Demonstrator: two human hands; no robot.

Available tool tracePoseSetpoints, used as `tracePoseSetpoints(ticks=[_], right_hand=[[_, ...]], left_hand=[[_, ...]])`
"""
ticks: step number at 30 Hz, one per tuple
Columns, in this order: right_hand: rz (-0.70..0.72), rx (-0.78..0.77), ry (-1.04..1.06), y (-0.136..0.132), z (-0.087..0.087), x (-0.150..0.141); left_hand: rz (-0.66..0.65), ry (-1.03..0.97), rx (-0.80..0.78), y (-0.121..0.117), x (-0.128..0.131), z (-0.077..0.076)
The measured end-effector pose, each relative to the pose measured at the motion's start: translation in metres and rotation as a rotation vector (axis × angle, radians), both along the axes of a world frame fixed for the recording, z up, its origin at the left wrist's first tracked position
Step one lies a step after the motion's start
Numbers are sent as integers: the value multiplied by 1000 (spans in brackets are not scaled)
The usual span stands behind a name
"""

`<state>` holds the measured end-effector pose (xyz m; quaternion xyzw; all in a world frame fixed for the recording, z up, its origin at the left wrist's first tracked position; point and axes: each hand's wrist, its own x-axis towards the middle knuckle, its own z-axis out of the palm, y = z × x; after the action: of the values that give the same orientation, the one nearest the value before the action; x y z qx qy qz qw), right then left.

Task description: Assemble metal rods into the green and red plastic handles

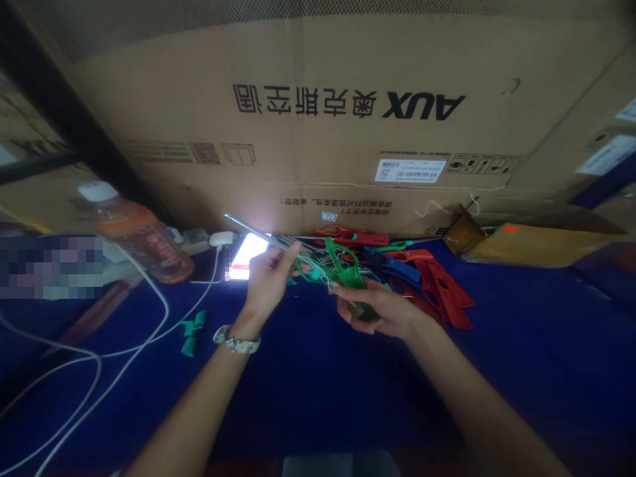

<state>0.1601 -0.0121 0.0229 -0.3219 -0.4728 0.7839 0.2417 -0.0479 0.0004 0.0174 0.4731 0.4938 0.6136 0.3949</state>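
Observation:
My left hand, with a bracelet on its wrist, pinches a thin metal lighter tube that points up to the left. My right hand is closed around a green lighter shell, its hollow, ribbed inside facing up. A thin white wire runs between the tube and the shell. Beyond my right hand lies a pile of red lighter shells with a blue lighter shell among them. Small parts under my fingers are hidden.
A bottle of orange drink leans at the left, near a white charger with looping cables. A bright phone screen glows behind my left hand. Teal plastic pieces lie on the blue cloth. A large cardboard box stands behind.

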Motion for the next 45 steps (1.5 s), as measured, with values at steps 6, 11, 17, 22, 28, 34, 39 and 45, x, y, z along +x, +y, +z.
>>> tracePoseSetpoints(ticks=[6,11,17,22,28,34,39,45], right_hand=[[-118,202,-81,-4,2,-4],[-240,379,-84,-4,-5,-10],[-337,448,-46,-4,-12,-15],[-408,498,-55,-3,-18,-17],[-512,632,-124,-2,-21,-19],[-399,597,-102,-3,-20,-22],[-453,588,-132,-6,-22,-24],[-449,620,-136,-7,-23,-25]], left_hand=[[4,18,3,1,-2,-2],[9,14,-2,3,-3,-3],[8,5,-7,4,-3,-5],[3,1,-10,4,-3,-5],[5,16,-3,4,-3,-5],[2,13,16,4,-2,-6],[-4,17,16,4,-2,-6],[-15,6,7,4,-2,-5]])
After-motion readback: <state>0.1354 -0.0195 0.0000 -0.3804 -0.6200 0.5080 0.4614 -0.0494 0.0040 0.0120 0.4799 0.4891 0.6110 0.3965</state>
